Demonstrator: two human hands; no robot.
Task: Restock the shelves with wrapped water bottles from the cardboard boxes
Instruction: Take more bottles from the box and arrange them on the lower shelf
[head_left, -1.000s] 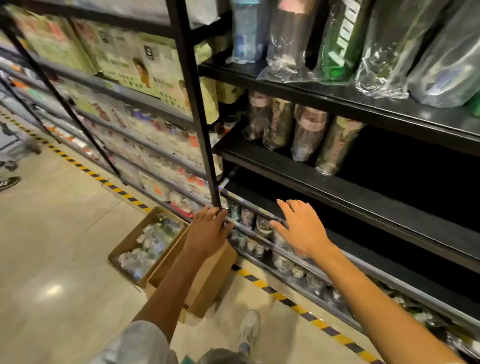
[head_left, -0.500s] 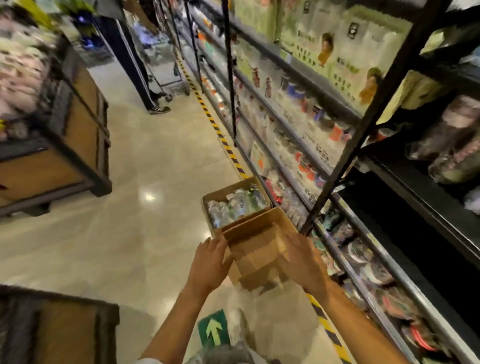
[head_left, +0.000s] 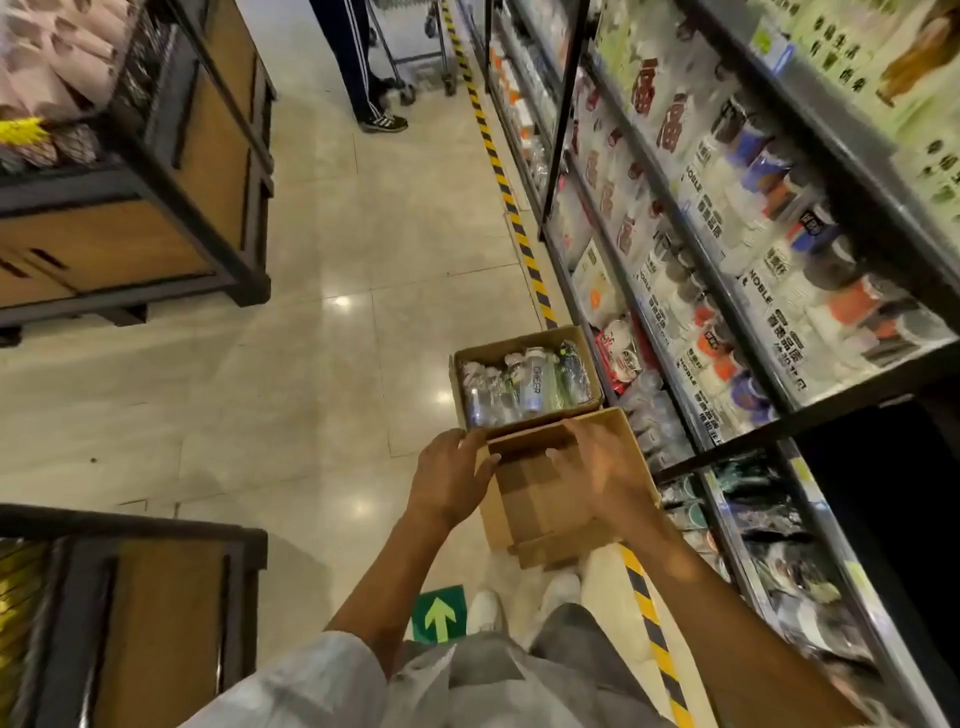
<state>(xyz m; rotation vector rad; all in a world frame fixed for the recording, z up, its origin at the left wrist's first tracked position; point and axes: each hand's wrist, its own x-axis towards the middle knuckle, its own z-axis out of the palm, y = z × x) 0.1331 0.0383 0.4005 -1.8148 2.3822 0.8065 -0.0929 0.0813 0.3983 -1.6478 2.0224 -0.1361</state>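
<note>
Two cardboard boxes stand on the floor beside the shelf unit. The far box holds several plastic-wrapped water bottles lying side by side. The near box is open and shows only its bare brown bottom. My left hand is at its left wall, thumb hooked over the rim and fingers outside. My right hand, blurred, hovers with spread fingers over the box's right side. A dark shelf bay opens at lower right.
Wooden display bins stand at upper left and lower left. Yellow-black tape runs along the shelf foot. Up the aisle a person's legs stand by a trolley. A green arrow sticker lies by my shoes.
My view swung from the black shelves down to the floor boxes. Both hands dropped from the shelf edge to the near empty box, and the left thumb now hooks its rim.
</note>
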